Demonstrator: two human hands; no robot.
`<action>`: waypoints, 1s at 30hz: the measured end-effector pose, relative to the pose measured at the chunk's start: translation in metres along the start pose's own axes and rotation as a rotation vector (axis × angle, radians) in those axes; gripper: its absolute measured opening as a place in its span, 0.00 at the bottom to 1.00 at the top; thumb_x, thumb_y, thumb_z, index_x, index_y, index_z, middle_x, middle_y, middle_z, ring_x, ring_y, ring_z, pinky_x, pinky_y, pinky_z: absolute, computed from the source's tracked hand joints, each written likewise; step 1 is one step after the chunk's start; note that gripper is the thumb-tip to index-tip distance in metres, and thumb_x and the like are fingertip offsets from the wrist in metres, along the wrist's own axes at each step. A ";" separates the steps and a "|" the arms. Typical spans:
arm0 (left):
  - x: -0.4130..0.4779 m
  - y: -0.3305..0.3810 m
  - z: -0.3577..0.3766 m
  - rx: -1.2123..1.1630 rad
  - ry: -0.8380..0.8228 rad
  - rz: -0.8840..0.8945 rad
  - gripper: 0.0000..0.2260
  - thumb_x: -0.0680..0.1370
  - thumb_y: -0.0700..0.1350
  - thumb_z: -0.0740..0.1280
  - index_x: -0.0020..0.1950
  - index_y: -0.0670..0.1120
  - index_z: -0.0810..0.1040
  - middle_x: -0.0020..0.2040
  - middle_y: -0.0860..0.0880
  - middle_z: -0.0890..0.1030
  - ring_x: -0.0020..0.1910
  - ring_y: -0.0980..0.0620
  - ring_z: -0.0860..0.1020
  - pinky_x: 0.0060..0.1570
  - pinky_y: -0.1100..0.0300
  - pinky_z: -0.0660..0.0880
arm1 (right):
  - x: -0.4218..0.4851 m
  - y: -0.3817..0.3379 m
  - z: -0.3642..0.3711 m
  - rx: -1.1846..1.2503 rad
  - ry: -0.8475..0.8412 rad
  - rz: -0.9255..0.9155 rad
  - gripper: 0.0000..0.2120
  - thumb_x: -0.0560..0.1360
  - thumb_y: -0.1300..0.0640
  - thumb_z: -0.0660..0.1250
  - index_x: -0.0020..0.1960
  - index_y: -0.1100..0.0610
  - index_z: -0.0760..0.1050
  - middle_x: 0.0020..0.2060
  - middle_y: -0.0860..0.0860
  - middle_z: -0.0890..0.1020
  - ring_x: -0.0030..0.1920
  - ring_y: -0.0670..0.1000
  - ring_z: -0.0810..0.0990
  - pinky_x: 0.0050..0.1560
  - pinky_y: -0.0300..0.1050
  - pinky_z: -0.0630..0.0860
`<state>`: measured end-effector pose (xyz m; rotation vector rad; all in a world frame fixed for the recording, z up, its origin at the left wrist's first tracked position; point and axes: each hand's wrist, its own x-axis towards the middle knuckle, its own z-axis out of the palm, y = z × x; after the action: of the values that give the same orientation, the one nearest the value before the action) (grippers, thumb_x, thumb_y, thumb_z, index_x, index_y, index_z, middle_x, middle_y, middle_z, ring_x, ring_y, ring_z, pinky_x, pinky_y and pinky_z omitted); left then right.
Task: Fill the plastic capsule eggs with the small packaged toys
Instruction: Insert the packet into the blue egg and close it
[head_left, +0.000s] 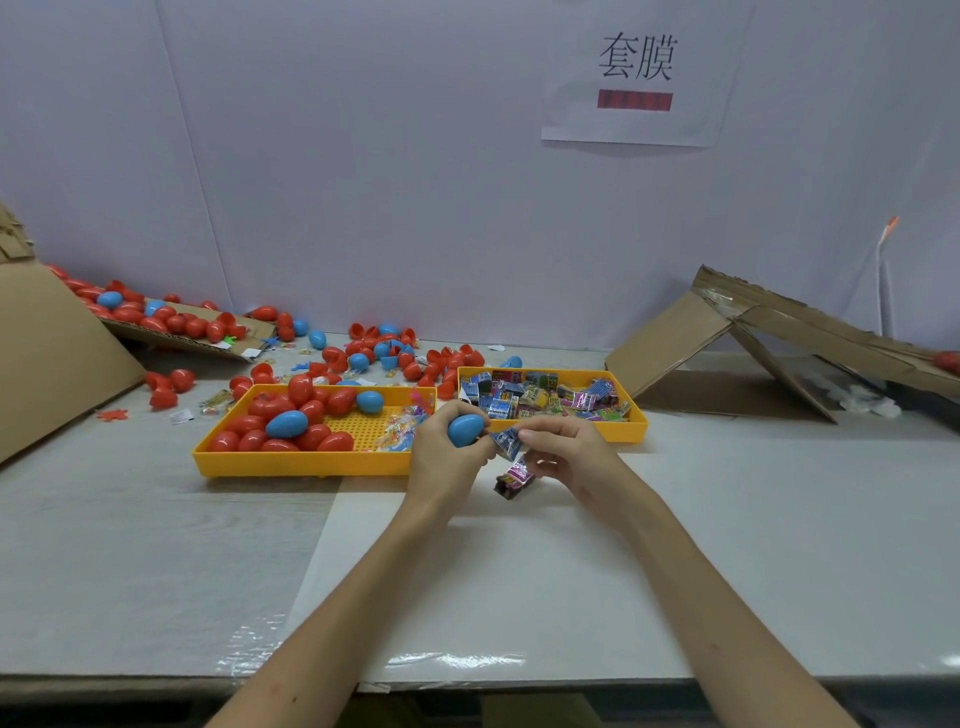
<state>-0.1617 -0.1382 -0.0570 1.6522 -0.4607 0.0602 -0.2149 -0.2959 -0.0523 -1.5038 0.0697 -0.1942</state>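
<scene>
Egg (464, 429) in left hand (441, 457) — packets (508, 440), seemingly, right hand (566, 449).

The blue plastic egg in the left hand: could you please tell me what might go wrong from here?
The pink foil toy packet dangles loosely under the right hand and may drop onto the table. The blue toy packet, pinched beside the blue plastic egg in the left hand, could crumple or jam going in.

Two yellow trays (636, 430) are out; the left tray (301, 465) holds two blue eggs (287, 423) and a dozen or so red eggs (311, 410). The left hand (441, 457) grips one blue egg (464, 429), the right hand (566, 447) two toy packets (506, 441).
</scene>
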 end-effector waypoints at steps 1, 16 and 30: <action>0.000 0.000 0.000 0.005 0.002 0.008 0.09 0.74 0.33 0.73 0.48 0.45 0.78 0.44 0.49 0.78 0.43 0.48 0.79 0.45 0.53 0.82 | 0.000 0.000 0.000 0.000 0.001 -0.005 0.09 0.77 0.66 0.68 0.45 0.57 0.85 0.35 0.51 0.83 0.33 0.50 0.78 0.36 0.39 0.77; 0.002 -0.005 -0.001 0.019 0.062 0.070 0.09 0.77 0.34 0.71 0.48 0.47 0.77 0.46 0.50 0.77 0.46 0.49 0.79 0.36 0.65 0.78 | 0.000 0.001 0.002 -0.057 -0.015 0.037 0.08 0.79 0.63 0.68 0.54 0.57 0.84 0.36 0.50 0.82 0.31 0.46 0.74 0.33 0.38 0.73; 0.006 -0.002 -0.003 -0.205 0.028 0.006 0.04 0.83 0.44 0.63 0.58 0.48 0.73 0.45 0.45 0.76 0.35 0.52 0.78 0.35 0.63 0.78 | -0.003 -0.003 -0.002 0.063 -0.035 -0.015 0.10 0.77 0.61 0.70 0.53 0.51 0.86 0.47 0.51 0.85 0.40 0.50 0.82 0.40 0.42 0.76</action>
<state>-0.1553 -0.1370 -0.0564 1.4474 -0.4355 0.0392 -0.2188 -0.2979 -0.0492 -1.4450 0.0238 -0.1800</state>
